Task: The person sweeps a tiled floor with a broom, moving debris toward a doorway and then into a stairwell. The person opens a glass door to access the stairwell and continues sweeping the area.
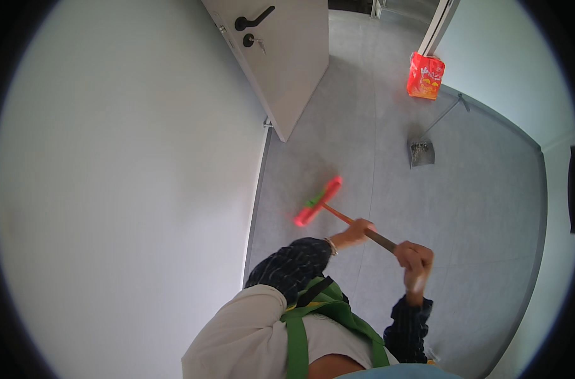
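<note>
A long mop or broom handle [381,240] slants across in front of me. My left hand [354,233] grips it lower down, closer to the head, and my right hand [415,260] is closed around its upper end. The pink and green mop or broom head [318,201] is on the grey floor, a little blurred, left of both hands; its exact kind is hard to tell. Farther off, a long-handled dustpan [423,154] with some debris in it stands on the floor, its thin handle reaching towards the wall.
A white door [287,57] with a black handle and keys stands open at the upper left. Along the left runs a white wall [126,166]. A red printed bag [425,76] sits by the door frame at the upper right. A dark object [574,189] is on the right wall.
</note>
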`<control>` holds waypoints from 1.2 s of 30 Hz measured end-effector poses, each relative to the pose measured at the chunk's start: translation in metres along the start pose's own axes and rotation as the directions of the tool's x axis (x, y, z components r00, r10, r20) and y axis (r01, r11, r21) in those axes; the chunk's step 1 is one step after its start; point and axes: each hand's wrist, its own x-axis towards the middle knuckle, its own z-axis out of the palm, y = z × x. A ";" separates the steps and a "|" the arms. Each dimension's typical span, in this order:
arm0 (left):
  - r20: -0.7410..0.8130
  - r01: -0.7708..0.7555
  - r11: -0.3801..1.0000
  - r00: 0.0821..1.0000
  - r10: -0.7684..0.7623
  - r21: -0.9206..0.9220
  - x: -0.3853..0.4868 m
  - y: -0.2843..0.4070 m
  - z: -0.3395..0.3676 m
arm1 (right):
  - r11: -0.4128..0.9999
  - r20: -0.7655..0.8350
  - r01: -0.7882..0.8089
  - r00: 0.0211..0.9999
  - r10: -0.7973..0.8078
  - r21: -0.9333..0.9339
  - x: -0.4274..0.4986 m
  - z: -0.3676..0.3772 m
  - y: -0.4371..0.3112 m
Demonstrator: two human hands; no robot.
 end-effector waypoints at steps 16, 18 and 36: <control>-0.626 0.237 0.771 0.737 0.254 0.591 0.065 0.065 -0.499 | 0.986 -0.385 -0.093 0.922 0.033 -0.138 0.173 -0.017 0.030; -0.636 0.265 0.650 0.637 0.436 0.712 0.081 0.095 -0.597 | 0.952 -0.370 -0.062 0.927 -0.056 -0.299 0.180 -0.018 0.028; -0.200 0.135 0.547 0.978 0.060 0.826 0.193 0.108 -0.776 | -0.629 -0.440 0.012 0.705 0.557 -0.777 0.189 -0.031 0.144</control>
